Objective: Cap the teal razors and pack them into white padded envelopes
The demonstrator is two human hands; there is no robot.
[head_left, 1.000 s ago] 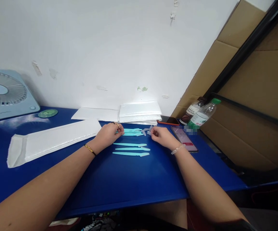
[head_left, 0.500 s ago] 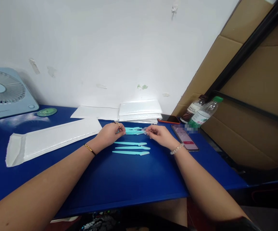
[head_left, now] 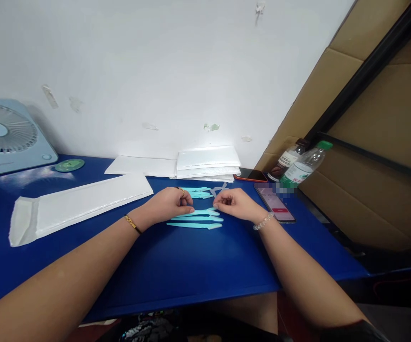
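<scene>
Nearest on the blue bench [head_left: 191, 270], two pale turquoise plastic sticks [head_left: 194, 222] lay side by side, long and flat, each widening to a small blade-like tip on the right. Just beyond them the left hand [head_left: 168, 205] and the right hand [head_left: 236, 204] met over a third stick [head_left: 200, 213] of the same kind, the fingers of each hand pinched on one end of it, low over the bench. Behind that stick lay a loose pile of more turquoise sticks [head_left: 198, 192]. Right of the pile lay two phones [head_left: 275, 203] and two plastic bottles [head_left: 300, 168] against brown cardboard [head_left: 369, 109]. Left of the pile lay a long white padded envelope [head_left: 77, 204]; behind it, stacked envelopes [head_left: 207, 161] along the white wall [head_left: 155, 71]. A pale blue fan [head_left: 6, 135] stood far left.
</scene>
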